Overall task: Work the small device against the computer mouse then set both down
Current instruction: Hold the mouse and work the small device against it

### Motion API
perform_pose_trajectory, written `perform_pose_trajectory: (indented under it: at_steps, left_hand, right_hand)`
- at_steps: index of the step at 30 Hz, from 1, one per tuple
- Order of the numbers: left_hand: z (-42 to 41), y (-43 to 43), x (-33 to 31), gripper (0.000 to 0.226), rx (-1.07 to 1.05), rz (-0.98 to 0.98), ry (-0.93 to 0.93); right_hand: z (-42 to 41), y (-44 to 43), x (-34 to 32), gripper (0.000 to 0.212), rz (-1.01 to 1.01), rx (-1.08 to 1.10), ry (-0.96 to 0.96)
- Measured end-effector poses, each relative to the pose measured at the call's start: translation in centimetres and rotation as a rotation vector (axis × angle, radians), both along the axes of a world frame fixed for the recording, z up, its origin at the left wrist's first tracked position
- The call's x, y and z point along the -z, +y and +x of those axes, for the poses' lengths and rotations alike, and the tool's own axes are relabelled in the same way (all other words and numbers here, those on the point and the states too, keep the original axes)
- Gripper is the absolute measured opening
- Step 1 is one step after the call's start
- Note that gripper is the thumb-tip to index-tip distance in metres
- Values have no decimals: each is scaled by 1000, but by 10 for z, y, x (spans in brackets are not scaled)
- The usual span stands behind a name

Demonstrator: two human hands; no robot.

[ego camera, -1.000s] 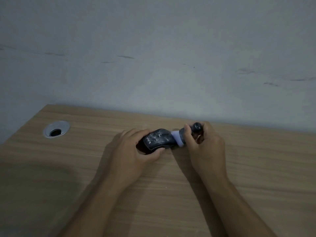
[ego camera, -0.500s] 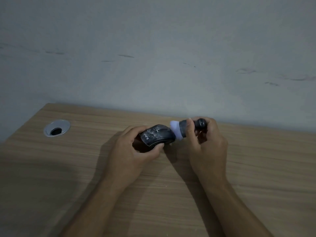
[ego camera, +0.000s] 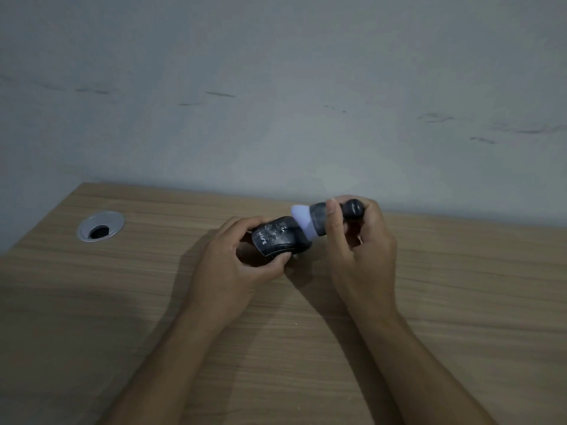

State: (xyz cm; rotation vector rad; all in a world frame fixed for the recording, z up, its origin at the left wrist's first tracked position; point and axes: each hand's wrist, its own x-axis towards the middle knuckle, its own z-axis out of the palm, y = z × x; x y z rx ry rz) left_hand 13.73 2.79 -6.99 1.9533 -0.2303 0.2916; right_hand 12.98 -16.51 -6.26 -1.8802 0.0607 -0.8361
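The left hand (ego camera: 227,268) is wrapped tight around the dark computer mouse (ego camera: 277,237), lifted off the wooden desk (ego camera: 306,348) well to the right of the round metal cable grommet (ego camera: 100,230). The right hand (ego camera: 362,256) is clenched on the small device (ego camera: 319,220), whose pale, faintly glowing tip touches the mouse's far right end. The grommet's dark opening holds nothing I can make out, and behind it rises a scuffed grey wall (ego camera: 276,87) in a dim room
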Motion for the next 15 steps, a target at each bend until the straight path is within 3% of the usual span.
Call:
perform_pose_trajectory:
  at_steps: [4,8,15]
  left_hand:
    - [-3,2,-2,52,20,49,-24]
    - [-6,2,-7,54,41,23,-6]
    - [-2,1,-2,54,10,54,-12]
  right_hand:
    - [4,-1,7,19,-61,-54,106]
    - [9,-10,10,18,-22,37,173]
    - [-7,11,-7,6,-20,-44,-96]
